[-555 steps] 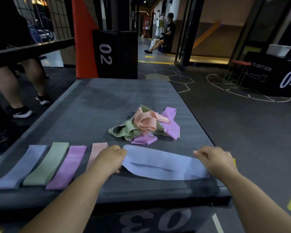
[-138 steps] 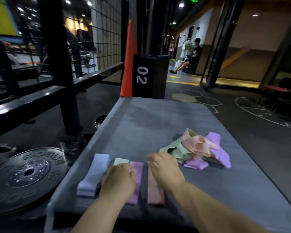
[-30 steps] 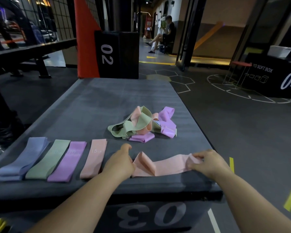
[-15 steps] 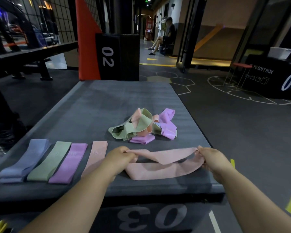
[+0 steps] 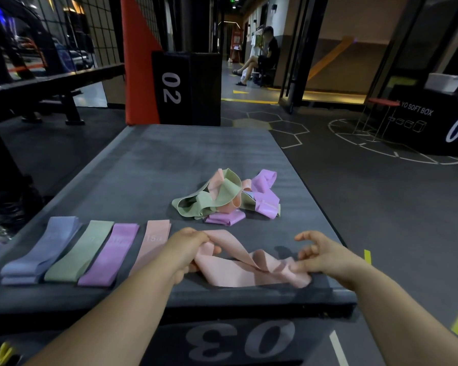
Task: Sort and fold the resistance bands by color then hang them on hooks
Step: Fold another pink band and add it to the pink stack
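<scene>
Head camera: a person stands at the near edge of a grey padded box point(image 5: 196, 154) marked "03" in a dim gym, both bare forearms reaching over its top. The left hand point(image 5: 188, 249) has its fingers curled round the left end of a loose pink band point(image 5: 238, 270), lifting that end slightly off the pad. The right hand point(image 5: 325, 257) pinches the band's right end low between thumb and fingers, with the forefinger raised and free. The band lies twisted between the two hands, along the near edge and towards the near right corner.

Four flat folded bands sit side by side towards the near left corner. From the left edge inward they are a blue folded band point(image 5: 45, 249), a green folded band point(image 5: 82, 252), a purple folded band point(image 5: 111, 254) and a pink folded band point(image 5: 154, 241), whose near end is hidden by the left forearm.

A tangled pile of bands point(image 5: 228, 199) in green, pink and purple rests near the middle of the top, just beyond the hands.

Past the far edge stand a black box marked "02" point(image 5: 185, 88) and an orange pad point(image 5: 138, 62). A seated person point(image 5: 265, 59) is down the corridor.
</scene>
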